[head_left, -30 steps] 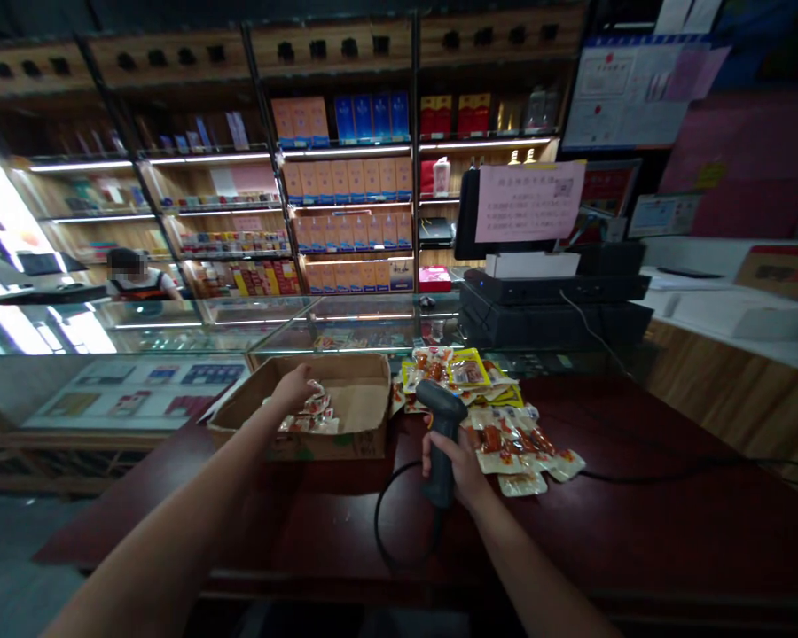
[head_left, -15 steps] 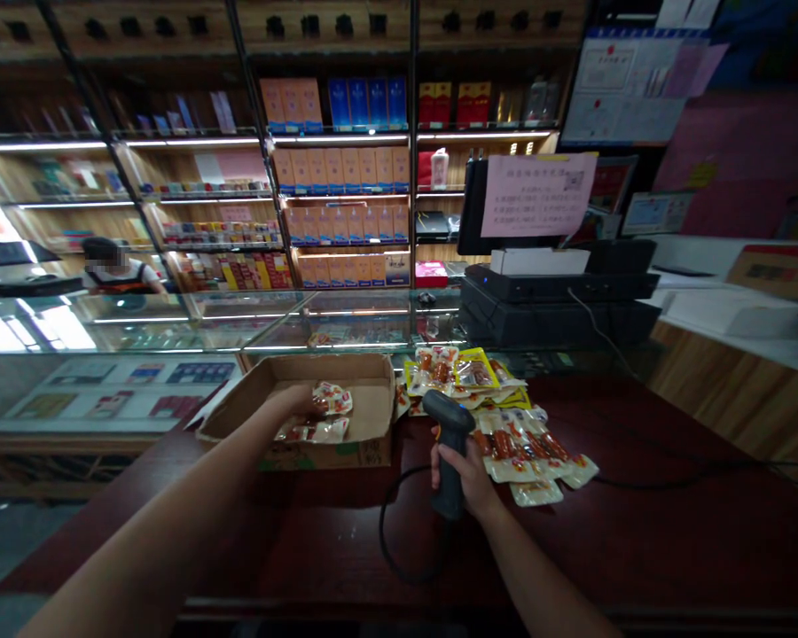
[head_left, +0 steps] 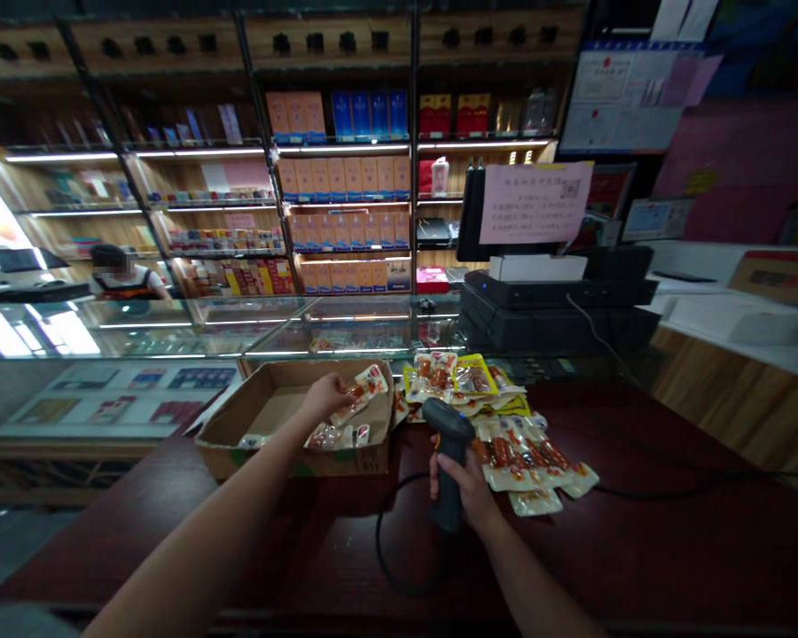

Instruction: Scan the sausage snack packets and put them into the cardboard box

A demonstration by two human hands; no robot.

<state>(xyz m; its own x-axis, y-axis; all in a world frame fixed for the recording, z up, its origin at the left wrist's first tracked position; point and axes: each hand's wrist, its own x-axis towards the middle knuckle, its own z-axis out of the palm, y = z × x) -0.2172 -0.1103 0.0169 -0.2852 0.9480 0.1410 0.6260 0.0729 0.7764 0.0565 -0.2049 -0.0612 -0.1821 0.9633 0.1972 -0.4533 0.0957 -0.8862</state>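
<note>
My left hand (head_left: 327, 397) pinches a clear-and-white snack packet (head_left: 365, 386) with reddish-brown food inside, held over the right part of an open cardboard box (head_left: 239, 461). Beneath it, more packets (head_left: 336, 436) lie on the box floor. My right hand (head_left: 462, 478) is wrapped round the handle of a dark grey barcode scanner (head_left: 448, 443), whose head points up and to the left. A blue light glows on the scanner, and its black cable (head_left: 380, 549) loops onto the table. Right of the scanner lie vacuum-packed snacks (head_left: 525, 456); behind it is a pile of yellow-edged packets (head_left: 475, 377).
The dark red table (head_left: 306, 549) carries the box and packets. Behind stand a glass display counter (head_left: 359, 310) and a cash register (head_left: 559, 306) with a pink notice (head_left: 535, 202). Shelves of boxed goods (head_left: 346, 180) line the wall. A person (head_left: 129, 275) is at the far left.
My left hand has risen and moved right inside the box, lifting a packet towards the scanner. My right hand and the scanner have barely moved.
</note>
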